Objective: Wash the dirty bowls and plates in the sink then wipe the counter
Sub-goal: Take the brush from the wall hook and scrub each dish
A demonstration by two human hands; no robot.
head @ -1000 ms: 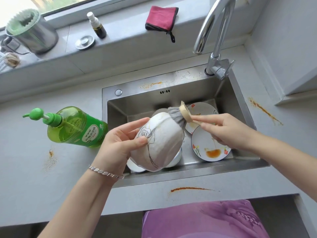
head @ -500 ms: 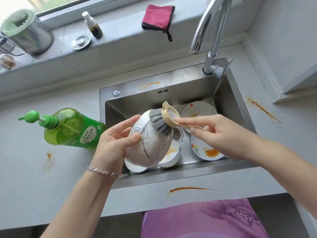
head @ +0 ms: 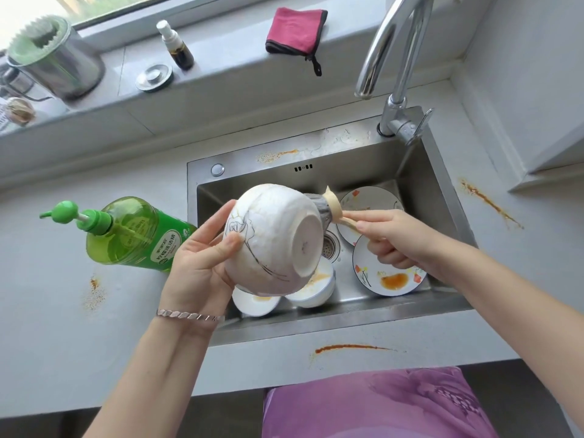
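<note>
My left hand grips a white soapy bowl with a black flower drawing, held over the steel sink with its base turned toward me. My right hand holds a dish brush by its beige handle; the grey bristles press on the bowl's far right side. In the sink lie two white bowls with orange residue and two flowered plates, the nearer one smeared with orange sauce.
A green dish soap bottle lies on the counter left of the sink. Orange stains mark the counter front, left and right. The tap arches over the sink. On the sill sit a pink cloth, a spray bottle and a steel pot.
My left hand has turned the bowl so its base faces me. The brush has moved from the bowl's front to its far right side.
</note>
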